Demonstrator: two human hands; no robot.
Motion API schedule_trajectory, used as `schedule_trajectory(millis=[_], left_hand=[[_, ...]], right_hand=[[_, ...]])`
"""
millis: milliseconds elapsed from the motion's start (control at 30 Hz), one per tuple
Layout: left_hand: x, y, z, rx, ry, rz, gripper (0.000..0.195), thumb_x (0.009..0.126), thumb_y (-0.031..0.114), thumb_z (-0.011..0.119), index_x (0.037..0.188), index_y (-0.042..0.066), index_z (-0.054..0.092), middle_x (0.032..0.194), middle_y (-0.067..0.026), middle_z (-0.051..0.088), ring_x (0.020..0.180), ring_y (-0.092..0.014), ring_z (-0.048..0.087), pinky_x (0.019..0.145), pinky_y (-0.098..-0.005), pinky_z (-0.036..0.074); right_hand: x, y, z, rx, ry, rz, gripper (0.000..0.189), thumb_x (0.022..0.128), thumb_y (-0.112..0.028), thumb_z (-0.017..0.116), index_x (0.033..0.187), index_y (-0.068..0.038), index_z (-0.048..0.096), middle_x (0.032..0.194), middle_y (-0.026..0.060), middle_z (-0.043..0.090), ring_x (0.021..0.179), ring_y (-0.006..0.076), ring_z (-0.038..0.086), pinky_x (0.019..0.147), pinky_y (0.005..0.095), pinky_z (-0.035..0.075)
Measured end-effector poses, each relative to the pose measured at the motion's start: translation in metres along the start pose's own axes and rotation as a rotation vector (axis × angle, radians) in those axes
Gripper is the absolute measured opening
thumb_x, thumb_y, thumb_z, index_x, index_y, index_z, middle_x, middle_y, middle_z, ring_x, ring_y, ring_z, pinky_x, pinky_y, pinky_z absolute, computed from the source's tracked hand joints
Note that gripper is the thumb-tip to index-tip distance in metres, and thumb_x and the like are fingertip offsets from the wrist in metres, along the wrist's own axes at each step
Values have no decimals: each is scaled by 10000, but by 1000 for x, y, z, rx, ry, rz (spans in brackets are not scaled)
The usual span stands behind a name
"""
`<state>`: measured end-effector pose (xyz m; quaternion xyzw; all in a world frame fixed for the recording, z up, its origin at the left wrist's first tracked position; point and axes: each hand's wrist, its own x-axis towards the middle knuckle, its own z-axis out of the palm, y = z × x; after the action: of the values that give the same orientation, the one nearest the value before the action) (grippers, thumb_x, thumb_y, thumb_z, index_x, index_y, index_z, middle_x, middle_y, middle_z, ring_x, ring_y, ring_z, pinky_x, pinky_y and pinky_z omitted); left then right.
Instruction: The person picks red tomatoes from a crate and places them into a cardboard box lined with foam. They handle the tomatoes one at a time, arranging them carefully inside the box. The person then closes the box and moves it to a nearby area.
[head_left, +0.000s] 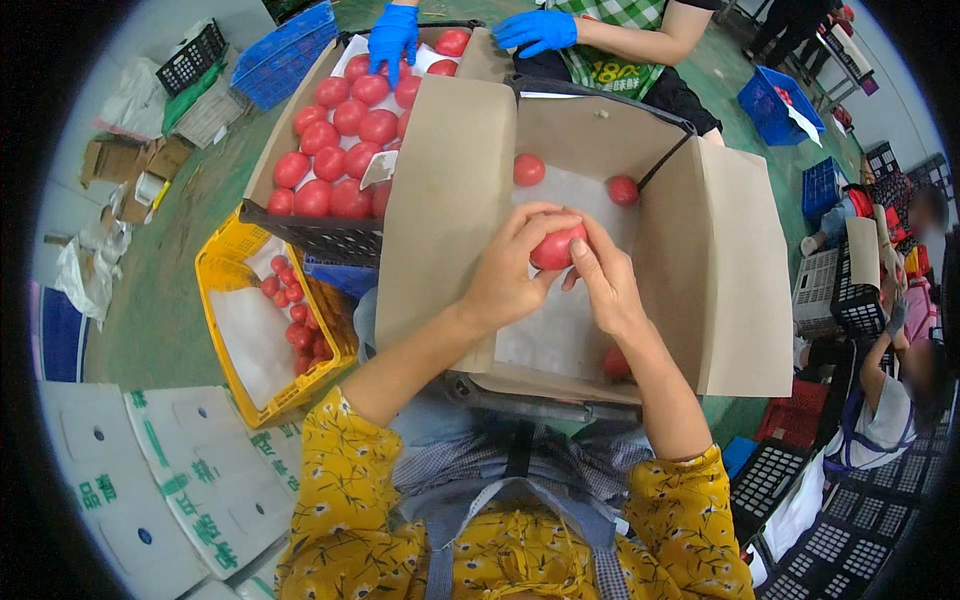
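Note:
My left hand (510, 262) and my right hand (604, 274) both hold one red tomato (553, 247) between their fingertips, above a crate lined with brown paper (664, 285). White sheeting covers its floor, where a tomato lies at the far left (529, 170), another at the far right (622, 190) and one near my right forearm (616, 362). A black crate (322, 234) full of tomatoes (328, 163) stands to the upper left, with a white paper piece (379, 169) on top. A co-worker's blue-gloved hand (394, 41) reaches into its far end.
A yellow crate (225, 360) with small tomatoes stands at left, above white foam boxes (142, 487). The co-worker's other gloved hand (536, 32) is beyond my crate. Paper flaps (450, 217) fold outward over the crate's sides. People and stacked black crates (855, 517) are at right.

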<state>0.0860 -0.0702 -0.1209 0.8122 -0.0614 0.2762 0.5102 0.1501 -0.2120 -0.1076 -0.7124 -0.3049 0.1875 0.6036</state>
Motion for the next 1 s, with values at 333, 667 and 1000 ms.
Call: schedule_trajectory(millis=[333,667,1000], left_hand=[[0,0,-1,31,19,27,536,622,-66,708,1116,75,554,1161,-130,505,1085,-286,503,909,-353,422],[-2,-13,4,-171,37,-36,531,665,-77,680,1149,76,526,1178,-113,496,1092,-277,508,906,-341,430],[0,-11,3,-343,114,-191,642,640,1,764,1199,46,451,1161,-116,493,1052,-210,518,894,-323,448]], right_hand=[[1,2,-1,-216,24,-59,484,913,-289,508,1262,40,446,987,199,611,697,210,614,634,290,495],[1,1,-4,-264,33,0,402,915,-219,492,1242,14,466,908,205,616,687,212,631,603,313,492],[2,5,4,-142,80,-131,331,908,-156,497,1196,5,489,1026,180,604,701,212,635,631,308,492]])
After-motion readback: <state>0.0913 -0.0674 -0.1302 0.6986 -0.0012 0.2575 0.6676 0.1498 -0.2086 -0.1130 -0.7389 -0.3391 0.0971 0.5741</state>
